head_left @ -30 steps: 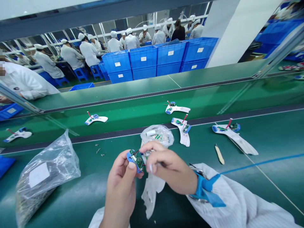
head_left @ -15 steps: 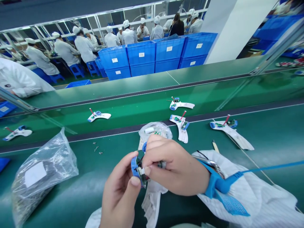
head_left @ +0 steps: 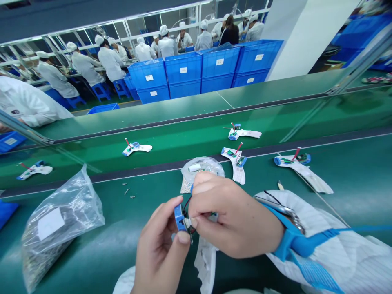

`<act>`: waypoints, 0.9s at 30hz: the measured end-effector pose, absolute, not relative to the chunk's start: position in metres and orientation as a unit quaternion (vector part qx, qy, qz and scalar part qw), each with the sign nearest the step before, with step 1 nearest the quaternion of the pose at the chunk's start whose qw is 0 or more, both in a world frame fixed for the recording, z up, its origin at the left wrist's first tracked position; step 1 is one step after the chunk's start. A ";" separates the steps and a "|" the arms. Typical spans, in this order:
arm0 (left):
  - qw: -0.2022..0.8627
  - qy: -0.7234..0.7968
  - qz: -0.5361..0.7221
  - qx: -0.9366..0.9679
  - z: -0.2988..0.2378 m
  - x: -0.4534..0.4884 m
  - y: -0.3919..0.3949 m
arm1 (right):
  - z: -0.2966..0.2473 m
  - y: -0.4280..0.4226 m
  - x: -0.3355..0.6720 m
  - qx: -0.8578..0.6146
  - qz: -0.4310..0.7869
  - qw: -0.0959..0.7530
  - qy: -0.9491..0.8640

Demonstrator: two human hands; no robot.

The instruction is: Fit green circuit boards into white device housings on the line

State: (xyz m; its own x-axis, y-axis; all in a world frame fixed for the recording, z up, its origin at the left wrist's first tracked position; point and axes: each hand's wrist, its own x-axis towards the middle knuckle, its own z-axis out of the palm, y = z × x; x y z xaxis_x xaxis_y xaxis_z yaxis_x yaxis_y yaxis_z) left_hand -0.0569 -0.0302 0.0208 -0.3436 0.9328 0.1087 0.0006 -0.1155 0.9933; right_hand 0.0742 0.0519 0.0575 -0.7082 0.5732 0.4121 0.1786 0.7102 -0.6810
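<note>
Low in the middle of the head view, my left hand (head_left: 161,249) grips the blue end part (head_left: 179,217) of a device housing between thumb and fingers. Its white curved handle shell (head_left: 206,261) hangs down below my hands. My right hand (head_left: 229,216) is closed in a pinch at a small white connector (head_left: 187,222) beside the circuit board. The fingers hide much of the board and wires. A blue wrist strap (head_left: 290,243) circles my right wrist. Just beyond my hands lies an open clear bag of small parts (head_left: 186,185).
Similar white housings lie near me (head_left: 235,163) and on the green belt (head_left: 245,133) behind the dark rail. At left stands a clear bag of metal parts (head_left: 45,249), with loose screws (head_left: 127,191) nearby. Blue crates (head_left: 183,73) and seated co-workers are farther back.
The housings on the belt have moved right. My hands and the held device appear slightly farther right, with the view shifted a little; both hands keep their grip.
</note>
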 end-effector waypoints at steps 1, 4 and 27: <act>0.350 0.551 0.600 0.464 0.019 -0.058 -0.030 | 0.058 0.052 0.074 -0.218 0.303 0.310 -0.875; 0.264 0.572 0.555 0.544 0.014 -0.058 -0.032 | 0.059 0.050 0.074 -0.212 0.300 0.298 -0.881; -0.182 0.631 0.203 0.726 0.009 -0.052 -0.034 | 0.045 0.009 0.069 -0.385 0.337 0.353 -0.783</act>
State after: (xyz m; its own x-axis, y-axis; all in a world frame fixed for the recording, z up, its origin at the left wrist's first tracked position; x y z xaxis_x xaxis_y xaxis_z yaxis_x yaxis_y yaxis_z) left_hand -0.0524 -0.0337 0.0094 0.1216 0.8425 0.5247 0.9905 -0.1374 -0.0088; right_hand 0.0687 0.0094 0.0449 -0.4542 0.8417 0.2921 0.3657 0.4751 -0.8003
